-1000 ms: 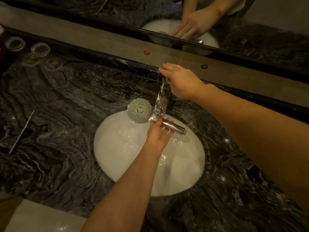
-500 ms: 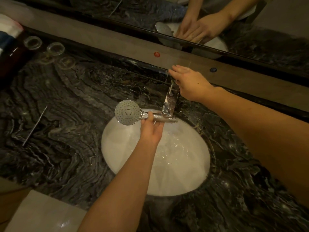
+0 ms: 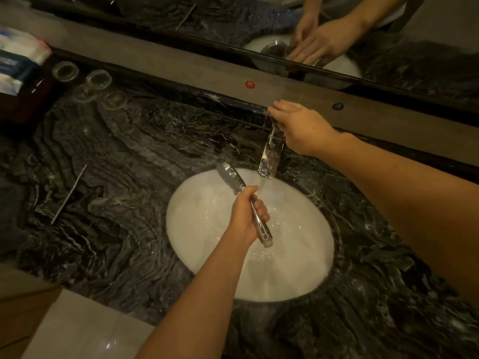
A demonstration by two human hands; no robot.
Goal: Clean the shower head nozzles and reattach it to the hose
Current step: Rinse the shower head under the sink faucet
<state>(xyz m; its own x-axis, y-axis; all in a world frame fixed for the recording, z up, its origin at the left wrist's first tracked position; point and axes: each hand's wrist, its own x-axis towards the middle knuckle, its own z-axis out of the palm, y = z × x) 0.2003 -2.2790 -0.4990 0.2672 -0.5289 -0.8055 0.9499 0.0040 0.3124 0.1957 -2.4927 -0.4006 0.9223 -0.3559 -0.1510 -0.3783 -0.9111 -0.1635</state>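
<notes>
My left hand (image 3: pixel 247 213) grips the chrome handle of the shower head (image 3: pixel 230 177) over the white sink basin (image 3: pixel 197 244). The head is turned edge-on, so its nozzle face is hidden; the handle's open end points toward me. My right hand (image 3: pixel 298 126) rests with fingers extended on the lever of the chrome faucet (image 3: pixel 269 156) behind the basin. A thin stream of water falls from the spout just right of the shower head. No hose is in view.
Dark marbled countertop (image 3: pixel 116 203) surrounds the basin. A thin metal rod (image 3: pixel 68 194) lies on it at left. Two upturned glasses (image 3: pixel 98 79) and folded towels (image 3: pixel 15 60) stand at the back left. A mirror (image 3: pixel 388 47) runs along the back ledge.
My left hand has rotated the shower head from lying sideways with the nozzle face up to edge-on, handle end toward me. Water now runs from the faucet. My right hand stays on the lever.
</notes>
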